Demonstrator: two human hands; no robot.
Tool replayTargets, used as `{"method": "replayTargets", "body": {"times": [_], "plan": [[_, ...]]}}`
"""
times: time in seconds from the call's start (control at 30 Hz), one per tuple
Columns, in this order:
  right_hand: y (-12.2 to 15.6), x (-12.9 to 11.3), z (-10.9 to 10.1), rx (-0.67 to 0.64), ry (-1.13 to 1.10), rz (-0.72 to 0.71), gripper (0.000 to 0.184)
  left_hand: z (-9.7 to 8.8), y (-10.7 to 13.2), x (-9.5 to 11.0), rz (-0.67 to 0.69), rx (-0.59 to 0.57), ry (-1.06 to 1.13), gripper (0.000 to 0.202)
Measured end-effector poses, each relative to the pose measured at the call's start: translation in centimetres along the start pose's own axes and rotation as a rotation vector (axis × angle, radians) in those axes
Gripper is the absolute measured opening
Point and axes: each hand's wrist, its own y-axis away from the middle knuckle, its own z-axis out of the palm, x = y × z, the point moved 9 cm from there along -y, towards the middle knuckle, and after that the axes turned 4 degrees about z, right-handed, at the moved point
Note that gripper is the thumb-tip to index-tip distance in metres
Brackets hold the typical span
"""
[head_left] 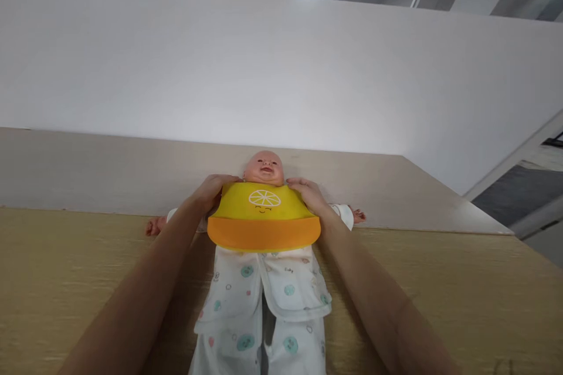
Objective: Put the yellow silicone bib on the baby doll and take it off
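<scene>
two bare arms [132, 293] reach out, left hand [211, 192] and right hand [308, 194] pinching a yellow bib [264, 217] (smiley lemon [264, 198] on it) on a baby doll [264, 168].

Left hand [212, 192] and right hand [309, 194] touching top corners of a yellow and orange silicone bib [263, 217], either side of the neck of a baby doll [264, 167], lying face-up in printed white pajamas [259, 304] on a wood-grain table [65, 275], lower centre of frame.
</scene>
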Motion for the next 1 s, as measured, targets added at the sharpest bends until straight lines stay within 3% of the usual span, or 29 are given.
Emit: {"method": "replayTargets", "body": {"times": [0.1,0.23,0.47,0.8,1.0], "plan": [[0.2,-0.1,0.4,-0.044,-0.026,0.005,0.021,0.9,0.4,-0.1,-0.046,-0.062,0.099,0.039],[0.7,-0.3,1.0,-0.101,-0.083,0.014,0.022,1.1,0.7,-0.7,-0.135,-0.029,0.187,0.030],[1.5,-0.6,1.6,-0.163,-0.147,0.015,0.027,2.4,1.8,-1.7,-0.330,-0.078,0.245,0.025],[0.8,-0.1,1.6,-0.194,-0.128,0.006,0.030,0.0,1.0,-1.8,-0.274,0.165,0.178,0.020],[1.0,-0.2,1.5,-0.176,-0.129,0.004,0.029,0.0,0.4,-2.1,-0.274,0.109,0.216,0.018]]}}
